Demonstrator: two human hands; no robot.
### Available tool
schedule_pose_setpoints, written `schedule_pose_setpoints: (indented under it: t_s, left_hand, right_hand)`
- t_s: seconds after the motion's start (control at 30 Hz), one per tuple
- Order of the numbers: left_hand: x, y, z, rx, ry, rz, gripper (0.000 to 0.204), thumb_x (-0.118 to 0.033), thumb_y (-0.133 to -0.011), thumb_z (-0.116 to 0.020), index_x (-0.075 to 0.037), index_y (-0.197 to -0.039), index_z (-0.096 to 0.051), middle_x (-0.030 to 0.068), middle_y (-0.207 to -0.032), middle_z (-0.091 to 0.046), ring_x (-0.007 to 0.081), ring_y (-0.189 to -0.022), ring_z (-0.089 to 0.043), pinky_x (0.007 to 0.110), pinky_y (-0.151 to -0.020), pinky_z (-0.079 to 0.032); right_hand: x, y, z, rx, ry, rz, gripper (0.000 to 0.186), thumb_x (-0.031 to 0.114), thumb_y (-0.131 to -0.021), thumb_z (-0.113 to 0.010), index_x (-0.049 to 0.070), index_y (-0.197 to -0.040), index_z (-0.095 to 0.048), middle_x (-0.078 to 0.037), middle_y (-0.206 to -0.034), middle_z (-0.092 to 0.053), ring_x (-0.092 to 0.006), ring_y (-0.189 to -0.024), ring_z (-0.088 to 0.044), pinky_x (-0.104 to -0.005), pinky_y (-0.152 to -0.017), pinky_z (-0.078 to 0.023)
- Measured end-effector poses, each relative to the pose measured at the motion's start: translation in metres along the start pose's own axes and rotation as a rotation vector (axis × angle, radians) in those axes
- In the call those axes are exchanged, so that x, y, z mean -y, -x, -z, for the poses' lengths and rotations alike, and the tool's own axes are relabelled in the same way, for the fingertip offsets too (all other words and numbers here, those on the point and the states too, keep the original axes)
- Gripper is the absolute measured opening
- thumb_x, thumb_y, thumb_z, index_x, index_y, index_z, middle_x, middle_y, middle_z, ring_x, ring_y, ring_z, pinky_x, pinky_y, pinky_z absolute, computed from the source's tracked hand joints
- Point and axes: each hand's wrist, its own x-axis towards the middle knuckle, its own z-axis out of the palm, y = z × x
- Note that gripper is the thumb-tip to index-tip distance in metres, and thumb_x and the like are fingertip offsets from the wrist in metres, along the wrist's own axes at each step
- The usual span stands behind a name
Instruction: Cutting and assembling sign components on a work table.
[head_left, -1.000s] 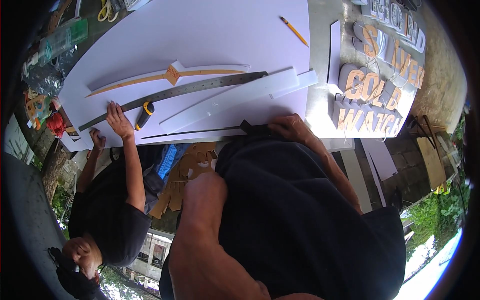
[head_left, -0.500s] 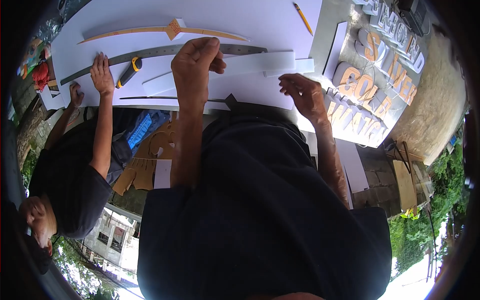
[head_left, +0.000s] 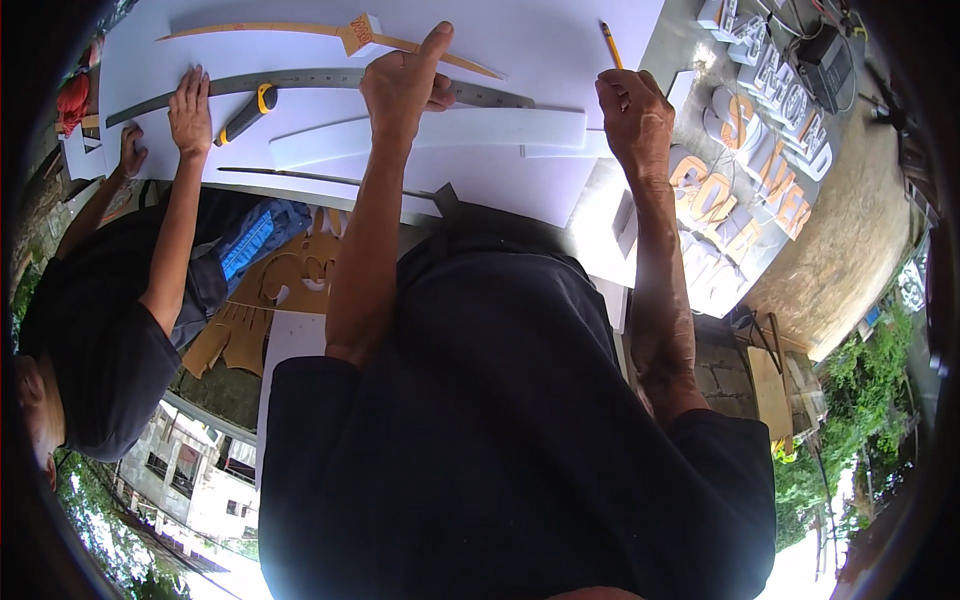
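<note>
- A slim yellow pencil [head_left: 611,45] with a dark far end is seen on the white sheet [head_left: 560,50], near the sheet's right edge; its near end is met, in this view, by the fingertips of the right hand.
- A long grey metal ruler [head_left: 310,78], marked with a fine scale, is laid across the sheet and shown as a shallow arc by the wide lens; part of it is hidden behind the left hand.
- The right hand [head_left: 635,115] is bent at the fingers, with fingertips and thumb drawn close together at the pencil's near end; whether the pencil is gripped or only reached cannot be told.
- The left hand [head_left: 405,85] is held in front of the ruler with the thumb pointed away and the fingers curled; whether anything is enclosed, or the ruler touched, cannot be told.
- The ruler's left part is covered by the spread hand [head_left: 190,112] of a co-worker.
- A black-and-yellow cutter [head_left: 246,115] is placed just beside the ruler, on its near side.
- A flat white strip [head_left: 510,128] is laid between the ruler and the sheet's near edge.
- Beyond the ruler, a slender orange-and-white curved piece [head_left: 357,34] is seen, with a wider block at its middle.
</note>
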Motion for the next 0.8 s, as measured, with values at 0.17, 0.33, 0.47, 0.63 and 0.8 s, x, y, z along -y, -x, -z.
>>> schedule_pose_setpoints:
  t_s: [0.17, 0.33, 0.47, 0.63, 0.8]
  left_hand:
    - [0.003, -0.007, 0.000, -0.007, 0.019, -0.005, 0.045, -0.035, -0.083, -0.079, 0.008, -0.086, -0.069, 0.0142, -0.069, -0.070, 0.0196, -0.051, -0.070, 0.030, -0.051, -0.062]
    - [0.002, -0.012, 0.005, -0.015, 0.101, -0.010, 0.034, -0.023, -0.082, -0.075, 0.010, -0.083, -0.068, 0.0151, -0.069, -0.071, 0.0208, -0.054, -0.071, 0.031, -0.053, -0.064]
    - [0.002, -0.016, 0.011, -0.025, 0.116, -0.032, 0.031, -0.020, -0.082, -0.073, 0.011, -0.082, -0.068, 0.0160, -0.069, -0.071, 0.0218, -0.053, -0.071, 0.031, -0.052, -0.063]
    - [0.005, -0.018, 0.016, -0.022, 0.112, -0.044, 0.030, -0.019, -0.081, -0.073, 0.011, -0.082, -0.068, 0.0161, -0.069, -0.071, 0.0218, -0.053, -0.071, 0.031, -0.052, -0.063]
    - [0.004, -0.016, 0.020, -0.010, 0.164, -0.039, 0.030, -0.017, -0.081, -0.072, 0.012, -0.081, -0.067, 0.0167, -0.069, -0.071, 0.0218, -0.051, -0.070, 0.032, -0.051, -0.063]
  right_hand:
    - [-0.002, 0.001, -0.009, 0.148, -0.116, 0.074, 0.009, 0.010, -0.091, -0.070, 0.006, -0.098, -0.073, -0.010, -0.090, -0.070, -0.0241, -0.078, -0.072, -0.0363, -0.075, -0.057]
    - [-0.001, 0.011, -0.024, 0.235, -0.114, 0.073, 0.010, 0.008, -0.091, -0.068, 0.007, -0.101, -0.072, -0.010, -0.093, -0.070, -0.0263, -0.080, -0.072, -0.0378, -0.075, -0.057]
    - [0.004, 0.013, -0.035, 0.253, -0.146, 0.095, 0.011, 0.008, -0.091, -0.068, 0.006, -0.102, -0.070, -0.011, -0.095, -0.069, -0.0284, -0.080, -0.072, -0.0393, -0.075, -0.058]
    - [0.014, 0.006, -0.047, 0.237, -0.136, 0.159, 0.013, 0.010, -0.088, -0.071, 0.008, -0.101, -0.070, -0.010, -0.095, -0.068, -0.0295, -0.081, -0.072, -0.0400, -0.076, -0.059]
    - [0.030, -0.003, -0.071, 0.192, -0.057, 0.249, 0.019, 0.014, -0.086, -0.074, 0.012, -0.104, -0.070, -0.008, -0.096, -0.066, -0.0276, -0.091, -0.069, -0.0406, -0.077, -0.059]
